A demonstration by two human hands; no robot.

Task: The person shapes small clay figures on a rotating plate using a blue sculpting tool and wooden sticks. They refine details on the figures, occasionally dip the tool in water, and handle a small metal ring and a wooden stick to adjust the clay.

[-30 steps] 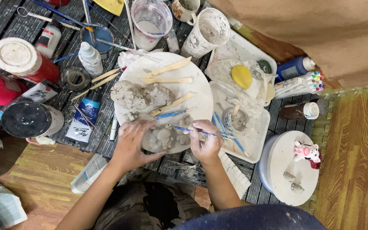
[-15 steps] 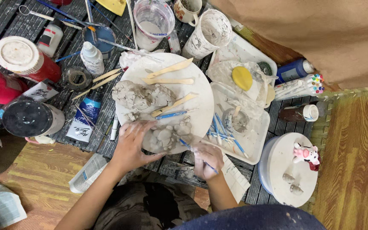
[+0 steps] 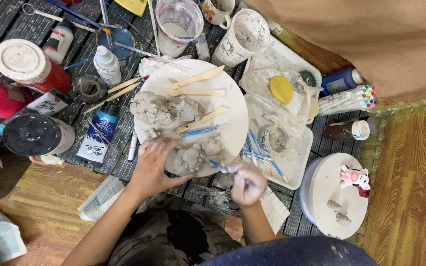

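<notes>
The left hand (image 3: 153, 165) lies spread over a grey clay piece (image 3: 191, 157), steadying it at the near edge of the round white board (image 3: 232, 93). The right hand (image 3: 245, 181), just right of it, grips a thin blue-handled tool (image 3: 218, 164) whose tip meets the clay. A larger clay lump (image 3: 159, 109) and 3 wooden modelling sticks (image 3: 195, 91) lie farther back on the board.

Light: even, soft, warm indoor, from above. Shadows short and faint. Mild glare on the white round board (image 3: 232, 113) and the clear plastic cup (image 3: 177, 22). Right hand (image 3: 245, 183) smeared by motion blur; left hand (image 3: 154, 165) sharper. Centre in focus; corners slightly soft, with slight wide-angle bending of the wood floor (image 3: 415, 187).
</notes>
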